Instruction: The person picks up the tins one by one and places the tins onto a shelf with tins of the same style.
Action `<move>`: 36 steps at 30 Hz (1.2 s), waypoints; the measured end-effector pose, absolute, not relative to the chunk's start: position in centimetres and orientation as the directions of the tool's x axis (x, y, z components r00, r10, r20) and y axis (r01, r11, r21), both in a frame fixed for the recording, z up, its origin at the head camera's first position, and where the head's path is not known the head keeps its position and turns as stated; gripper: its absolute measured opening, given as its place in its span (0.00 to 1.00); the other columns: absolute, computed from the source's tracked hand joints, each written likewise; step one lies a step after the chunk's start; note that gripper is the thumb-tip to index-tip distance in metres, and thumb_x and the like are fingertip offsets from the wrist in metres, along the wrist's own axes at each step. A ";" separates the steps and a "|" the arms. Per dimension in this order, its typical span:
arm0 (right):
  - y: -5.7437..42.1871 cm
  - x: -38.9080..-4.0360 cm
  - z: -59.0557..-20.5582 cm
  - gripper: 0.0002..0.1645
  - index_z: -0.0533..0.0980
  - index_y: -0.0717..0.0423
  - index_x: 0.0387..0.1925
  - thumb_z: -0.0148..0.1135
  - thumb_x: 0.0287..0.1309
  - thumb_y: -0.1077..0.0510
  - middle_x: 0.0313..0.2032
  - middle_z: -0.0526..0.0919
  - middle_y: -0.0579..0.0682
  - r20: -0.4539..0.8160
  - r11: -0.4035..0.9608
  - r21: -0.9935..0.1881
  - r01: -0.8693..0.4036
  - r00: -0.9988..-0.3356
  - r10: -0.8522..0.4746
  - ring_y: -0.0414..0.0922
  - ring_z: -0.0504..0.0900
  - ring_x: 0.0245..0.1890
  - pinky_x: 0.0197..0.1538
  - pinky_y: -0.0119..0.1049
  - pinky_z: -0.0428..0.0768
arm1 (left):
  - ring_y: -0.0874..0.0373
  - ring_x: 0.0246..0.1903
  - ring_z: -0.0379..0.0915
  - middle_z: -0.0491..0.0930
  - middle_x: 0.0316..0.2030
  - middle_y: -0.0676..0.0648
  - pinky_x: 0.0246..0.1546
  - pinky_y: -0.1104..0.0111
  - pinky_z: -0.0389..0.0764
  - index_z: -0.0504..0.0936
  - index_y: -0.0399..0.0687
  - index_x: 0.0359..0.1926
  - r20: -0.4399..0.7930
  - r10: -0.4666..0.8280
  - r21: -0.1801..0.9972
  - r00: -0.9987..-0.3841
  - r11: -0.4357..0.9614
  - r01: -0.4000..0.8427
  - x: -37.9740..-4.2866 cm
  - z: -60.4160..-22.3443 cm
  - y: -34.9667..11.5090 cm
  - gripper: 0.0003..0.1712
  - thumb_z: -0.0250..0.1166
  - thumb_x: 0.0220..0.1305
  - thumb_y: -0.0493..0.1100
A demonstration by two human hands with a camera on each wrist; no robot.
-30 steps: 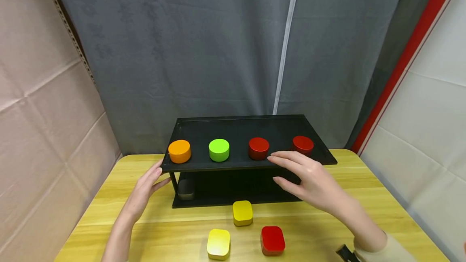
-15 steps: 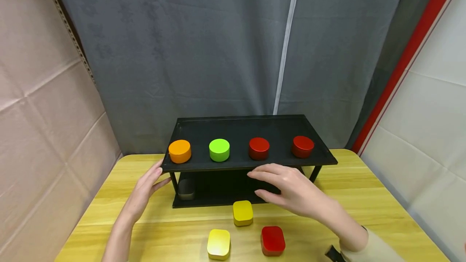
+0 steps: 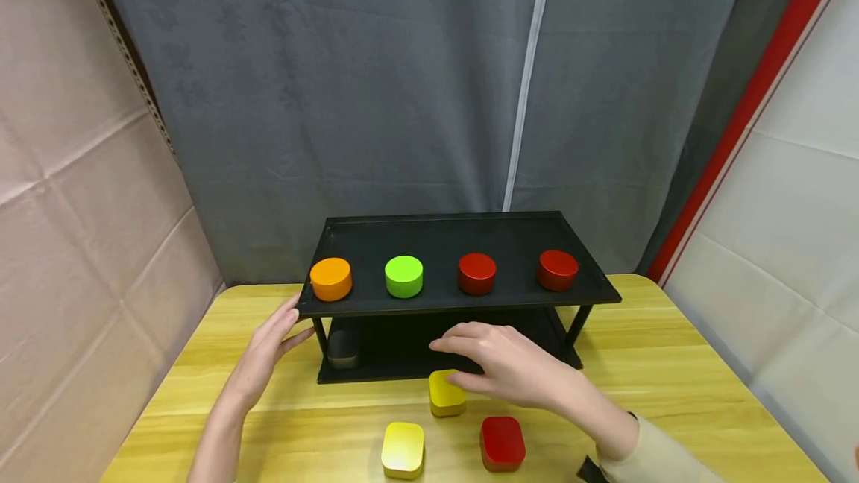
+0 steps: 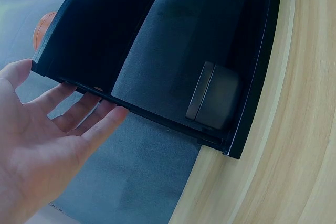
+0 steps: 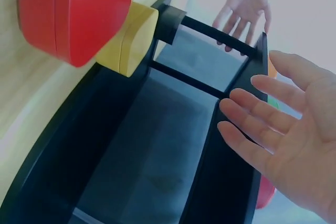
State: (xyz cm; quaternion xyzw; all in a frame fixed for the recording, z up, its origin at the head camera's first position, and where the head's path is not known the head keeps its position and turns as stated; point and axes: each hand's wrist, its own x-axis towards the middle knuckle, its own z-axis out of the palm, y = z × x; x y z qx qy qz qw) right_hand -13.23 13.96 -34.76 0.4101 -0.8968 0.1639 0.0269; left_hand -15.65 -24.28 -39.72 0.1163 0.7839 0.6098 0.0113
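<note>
A black two-tier shelf point(image 3: 443, 233) stands on the wooden table. My left hand point(image 3: 265, 352) touches its left end, thumb at the front corner and straight fingers along the side bars, as the left wrist view shows. My right hand point(image 3: 499, 364) is in front of the lower tier with relaxed fingers and holds nothing. The right thumb overlaps a yellow rounded-square block point(image 3: 444, 398) in the head view; contact cannot be told. Nearer are another yellow block point(image 3: 403, 450) and a red rounded-square block point(image 3: 502, 444). A dark rounded block point(image 4: 215, 95) sits at the lower tier's left end.
On the upper tier stand an orange round block point(image 3: 331, 279), a green one point(image 3: 404, 276) and two red ones, the middle red block point(image 3: 477, 274) and the right red block point(image 3: 558, 270). A grey curtain point(image 3: 376, 95) hangs behind.
My right hand has moved left and down from beside the upper tier's front edge to near the farther yellow block. The left hand and the blocks have not moved.
</note>
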 end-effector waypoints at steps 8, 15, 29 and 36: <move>12.5 -14.0 -35.5 0.25 0.80 0.41 0.64 0.68 0.66 0.48 0.57 0.85 0.43 0.038 0.647 -0.277 -0.710 -0.681 -0.731 0.38 0.83 0.50 0.51 0.30 0.85 | 0.86 0.63 0.60 0.48 0.82 0.40 0.60 0.82 0.76 0.52 0.49 0.82 0.138 0.201 0.957 -0.970 0.226 0.183 -15.7 -39.8 -24.4 0.36 0.38 0.84 0.59; 11.8 -14.6 -36.6 0.29 0.77 0.38 0.66 0.70 0.64 0.46 0.60 0.83 0.44 -0.076 0.683 -0.255 -0.684 -0.690 -0.720 0.41 0.82 0.54 0.54 0.35 0.86 | 0.85 0.64 0.60 0.48 0.82 0.41 0.60 0.82 0.76 0.52 0.50 0.82 0.136 0.204 0.957 -0.969 0.227 0.182 -15.8 -39.9 -24.4 0.35 0.38 0.84 0.59; 11.2 -15.8 -38.8 0.33 0.76 0.39 0.68 0.71 0.60 0.45 0.62 0.82 0.45 -0.200 0.722 -0.223 -0.655 -0.694 -0.691 0.41 0.80 0.53 0.59 0.41 0.84 | 0.85 0.62 0.61 0.48 0.82 0.40 0.60 0.82 0.76 0.52 0.48 0.82 0.128 0.195 0.958 -0.972 0.230 0.173 -15.7 -39.8 -24.4 0.37 0.38 0.83 0.60; 11.0 -16.2 -39.2 0.33 0.77 0.39 0.67 0.72 0.59 0.46 0.57 0.83 0.43 -0.243 0.730 -0.235 -0.642 -0.688 -0.684 0.37 0.75 0.42 0.49 0.33 0.82 | 0.84 0.63 0.60 0.47 0.83 0.41 0.60 0.82 0.76 0.52 0.49 0.82 0.124 0.201 0.958 -0.972 0.231 0.170 -15.7 -39.8 -24.4 0.37 0.38 0.83 0.61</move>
